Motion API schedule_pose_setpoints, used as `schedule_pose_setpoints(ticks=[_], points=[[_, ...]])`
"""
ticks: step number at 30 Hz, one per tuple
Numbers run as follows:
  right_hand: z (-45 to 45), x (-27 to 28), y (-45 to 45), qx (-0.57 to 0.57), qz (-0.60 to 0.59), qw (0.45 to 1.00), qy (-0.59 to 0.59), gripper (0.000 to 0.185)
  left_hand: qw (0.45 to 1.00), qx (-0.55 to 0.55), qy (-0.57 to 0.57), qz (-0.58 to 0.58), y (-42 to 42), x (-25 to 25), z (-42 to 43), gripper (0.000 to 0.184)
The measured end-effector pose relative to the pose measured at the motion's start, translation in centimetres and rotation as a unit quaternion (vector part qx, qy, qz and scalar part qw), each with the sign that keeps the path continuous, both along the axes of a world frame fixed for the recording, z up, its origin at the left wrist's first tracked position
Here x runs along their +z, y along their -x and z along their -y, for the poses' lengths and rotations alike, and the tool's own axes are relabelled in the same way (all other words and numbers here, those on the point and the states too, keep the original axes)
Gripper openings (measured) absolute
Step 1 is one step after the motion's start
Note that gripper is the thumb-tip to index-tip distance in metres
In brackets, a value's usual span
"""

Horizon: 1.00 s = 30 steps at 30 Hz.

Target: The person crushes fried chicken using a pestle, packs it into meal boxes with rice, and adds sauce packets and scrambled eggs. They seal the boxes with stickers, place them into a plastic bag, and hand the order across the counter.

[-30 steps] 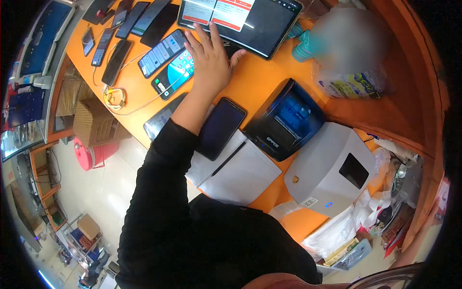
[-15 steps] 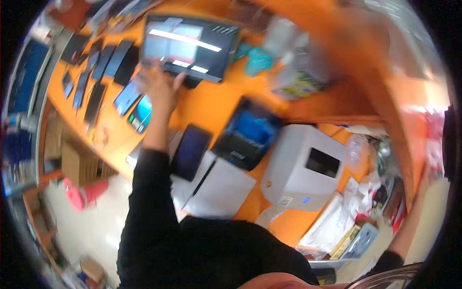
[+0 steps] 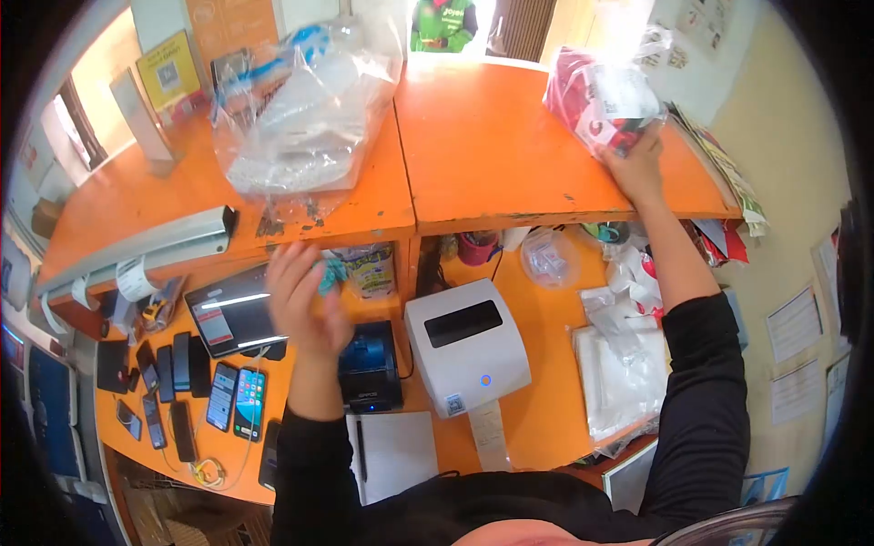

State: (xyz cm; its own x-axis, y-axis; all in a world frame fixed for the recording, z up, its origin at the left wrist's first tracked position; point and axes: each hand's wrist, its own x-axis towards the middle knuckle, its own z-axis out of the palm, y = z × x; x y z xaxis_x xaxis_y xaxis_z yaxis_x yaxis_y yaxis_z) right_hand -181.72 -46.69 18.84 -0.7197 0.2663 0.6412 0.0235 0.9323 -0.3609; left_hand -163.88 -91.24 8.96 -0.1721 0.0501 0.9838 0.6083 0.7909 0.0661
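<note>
My right hand [image 3: 637,168] reaches out over the orange counter top [image 3: 482,146] and grips the lower right side of a plastic-wrapped package [image 3: 596,100]. The package is red and pink with a white label; my fingers are partly hidden against it. My left hand [image 3: 308,296] is raised in front of the counter's near edge, slightly blurred, its fingers stretched out and nothing in them. Behind it a tablet [image 3: 228,314] with a lit screen is partly covered. Below it stands a small black printer [image 3: 370,369].
A large clear plastic bag [image 3: 309,127] sits on the upper counter. On the lower desk are a white label printer [image 3: 469,346], several phones [image 3: 221,396], a notebook [image 3: 396,450] with a pen, and plastic bags [image 3: 624,382]. A person in green [image 3: 443,25] is beyond the counter.
The view has swung up toward the upper counter. My left hand has left the tablet's screen. My right hand, earlier low at the right edge, is now on the package.
</note>
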Motion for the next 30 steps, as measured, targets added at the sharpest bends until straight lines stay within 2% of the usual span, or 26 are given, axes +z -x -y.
schedule_pose_setpoints(ticks=[2,5,8,10,13,17,20,24,26,27,28,30], points=[[0.7,1.0,-0.6,0.0,0.024,1.0,0.006,0.119,0.998,0.053,-0.016,0.03,2.7,1.7,-2.7,0.029],[2.2,2.4,-1.3,-0.028,0.076,0.997,0.008,0.122,0.973,0.227,0.042,-0.013,4.4,1.3,-4.6,0.025],[3.4,2.3,1.7,-0.059,0.081,0.995,0.027,0.121,0.968,0.24,0.034,-0.058,6.0,0.1,-4.1,0.023],[5.1,1.8,4.5,-0.126,0.094,0.988,0.011,0.12,0.965,0.25,0.04,-0.065,6.3,-0.6,-4.1,0.026],[8.1,3.8,7.3,-0.162,0.215,0.963,0.006,0.12,0.958,0.245,0.024,-0.146,7.5,-0.2,-4.1,0.03],[10.4,4.8,10.4,-0.16,0.244,0.956,0.02,0.12,0.953,0.246,0.029,-0.177,7.9,-0.2,-4.2,0.034],[9.6,3.0,12.6,-0.137,0.161,0.977,-0.001,0.12,0.946,0.251,0.02,-0.206,8.6,-0.5,-4.1,0.034],[8.8,2.8,11.3,-0.096,0.179,0.979,0.005,0.122,0.943,0.267,0.023,-0.195,8.8,-0.8,-4.1,0.033],[8.8,3.3,9.5,-0.085,0.182,0.977,0.077,0.124,0.946,0.266,0.029,-0.181,8.6,-0.8,-4.1,0.032],[9.3,4.6,7.5,-0.049,0.136,0.976,0.16,0.124,0.946,0.268,0.037,-0.177,8.4,-0.8,-3.9,0.032],[8.7,4.0,7.9,-0.024,0.046,0.98,0.194,0.117,0.946,0.269,0.043,-0.176,8.3,-0.7,-3.9,0.032],[9.3,2.5,5.5,0.039,-0.231,0.961,0.148,0.071,0.945,0.273,0.051,-0.173,8.1,-0.3,-3.8,0.032]])
